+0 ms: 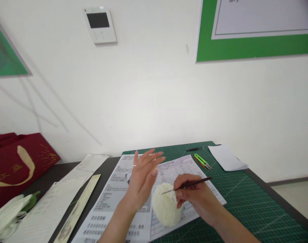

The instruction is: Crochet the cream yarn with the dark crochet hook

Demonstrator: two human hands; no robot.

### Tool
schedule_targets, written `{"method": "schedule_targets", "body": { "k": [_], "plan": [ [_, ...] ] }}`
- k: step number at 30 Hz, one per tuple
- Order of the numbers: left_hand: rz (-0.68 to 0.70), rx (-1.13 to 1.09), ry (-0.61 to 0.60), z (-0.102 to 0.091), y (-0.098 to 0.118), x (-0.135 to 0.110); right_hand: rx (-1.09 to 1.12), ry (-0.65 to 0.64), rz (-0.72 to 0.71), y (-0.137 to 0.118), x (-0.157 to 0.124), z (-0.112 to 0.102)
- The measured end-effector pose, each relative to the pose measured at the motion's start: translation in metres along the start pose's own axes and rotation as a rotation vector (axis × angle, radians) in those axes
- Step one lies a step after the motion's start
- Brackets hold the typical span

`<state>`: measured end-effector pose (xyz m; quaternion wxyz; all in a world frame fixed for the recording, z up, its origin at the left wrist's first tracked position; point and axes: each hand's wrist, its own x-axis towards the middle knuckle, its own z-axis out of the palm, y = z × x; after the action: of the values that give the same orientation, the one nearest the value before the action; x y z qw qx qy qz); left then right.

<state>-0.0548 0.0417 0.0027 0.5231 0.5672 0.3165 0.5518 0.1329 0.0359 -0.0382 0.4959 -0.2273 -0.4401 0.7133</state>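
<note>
My left hand [145,175] is raised above the printed sheets with its fingers stretched out and apart. A thin white band, a ring or a yarn strand, circles one of its fingers; I cannot tell which. In my right hand [194,195] a crochet hook [198,181] with a dark handle is pinched, its slim metal tip pointing left. Below that tip sits a cream ball of yarn [166,209], beside my right fingers. The ball rests on a lined form [186,163]. A printed instruction sheet [113,199] lies under my left forearm.
A green cutting mat [247,206] covers the table's right part. Green thread snips [203,161], a black slender tool [194,149] and white paper [227,157] lie on it. To the left are a pale strip [79,206], handwritten sheets [50,202] and a red gift bag [22,158].
</note>
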Motion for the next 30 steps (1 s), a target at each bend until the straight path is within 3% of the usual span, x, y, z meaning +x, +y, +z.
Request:
{"method": "schedule_targets", "body": {
  "k": [5,12,17,21,24,30],
  "plan": [
    [-0.285,-0.020,-0.215,-0.010,-0.017,0.000,0.015,0.061,0.002,-0.001,0.002,-0.004],
    [-0.303,-0.403,-0.138,0.008,-0.020,-0.003,0.101,0.058,0.009,-0.001,0.000,-0.002],
    [-0.378,-0.430,-0.179,0.019,-0.024,-0.006,0.084,0.079,-0.035,-0.004,0.000,-0.002],
    [-0.295,-0.206,-0.261,0.024,-0.023,-0.009,0.066,0.069,-0.040,-0.004,0.000,-0.002],
    [-0.182,-0.042,-0.234,0.027,-0.024,-0.011,0.055,0.079,-0.045,-0.004,0.000,-0.002],
    [-0.124,-0.086,-0.244,0.028,-0.025,-0.010,0.017,0.058,-0.060,-0.003,0.001,-0.003]
  ]
}}
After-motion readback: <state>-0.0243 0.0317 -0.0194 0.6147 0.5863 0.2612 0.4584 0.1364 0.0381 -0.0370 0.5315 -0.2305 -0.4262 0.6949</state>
